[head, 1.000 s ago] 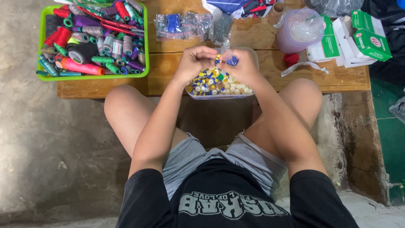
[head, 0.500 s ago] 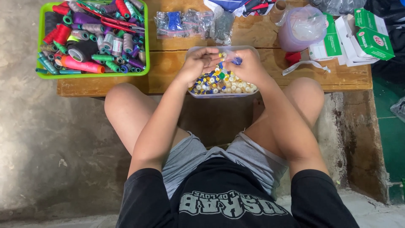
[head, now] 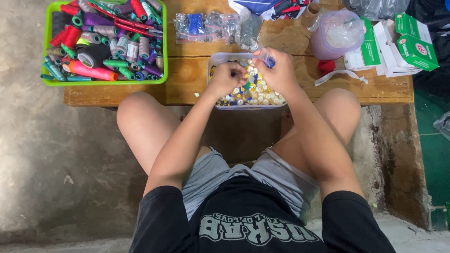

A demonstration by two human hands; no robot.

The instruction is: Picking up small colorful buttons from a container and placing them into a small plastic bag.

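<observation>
A clear plastic tray [head: 213,61] full of mixed buttons [head: 258,93] sits at the near edge of a low wooden table [head: 187,79]. My left hand [head: 227,77] is down in the tray with its fingertips pinched on a dark button. My right hand [head: 281,72] hovers over the tray's right side and grips a small clear bag [head: 268,59] with blue pieces in it. Both forearms reach forward over my bare knees.
A green basket [head: 47,56] of thread spools and red scissors stands at the table's left. Small clear bags of notions [head: 213,26] lie behind the tray. A lidded plastic tub [head: 335,35] and green-and-white boxes [head: 408,44] are at the right. Below is concrete floor.
My hands, held together above the tray before, have parted. The left has dropped into the buttons, and the right has stayed up with the small bag.
</observation>
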